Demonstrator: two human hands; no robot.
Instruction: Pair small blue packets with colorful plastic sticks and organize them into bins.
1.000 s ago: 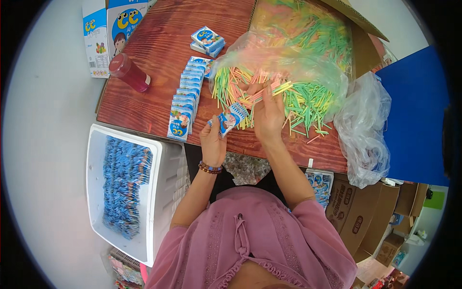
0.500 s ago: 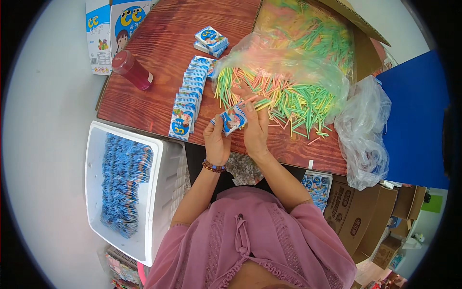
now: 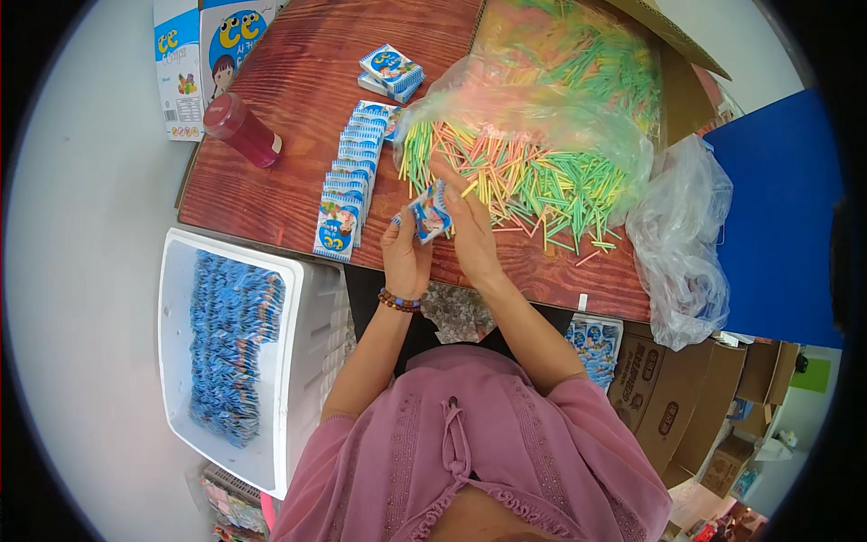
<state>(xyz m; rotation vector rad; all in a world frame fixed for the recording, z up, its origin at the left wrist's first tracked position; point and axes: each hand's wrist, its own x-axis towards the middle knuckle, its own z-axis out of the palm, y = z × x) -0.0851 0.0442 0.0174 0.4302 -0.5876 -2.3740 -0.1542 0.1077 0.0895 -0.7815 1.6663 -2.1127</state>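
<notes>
My left hand (image 3: 406, 257) is closed on the lower left part of a small blue-and-white packet (image 3: 433, 215), tilted above the table's near edge. My right hand (image 3: 472, 237) lies against the packet's right side, its fingers closed. A yellow stick tip (image 3: 469, 190) shows at those fingers; the rest of what they hold is hidden. Just beyond spreads a heap of thin pink, yellow and green candy sticks (image 3: 564, 194), spilling from a clear plastic bag (image 3: 533, 113). Left of my hands, similar packets (image 3: 338, 226) lie in an overlapping row.
More packets (image 3: 390, 68) are stacked farther back. A red-lidded pink jar (image 3: 242, 131) stands at the table's left. Below it, a white bin (image 3: 298, 361) holds many blue packets. At right are a crumpled clear bag (image 3: 682, 244), a blue panel (image 3: 772, 217) and cardboard boxes (image 3: 664, 406).
My right hand has brought the sticks against the packet. The pink and yellow ends that stuck out are now mostly out of sight, and the packet stands more upright.
</notes>
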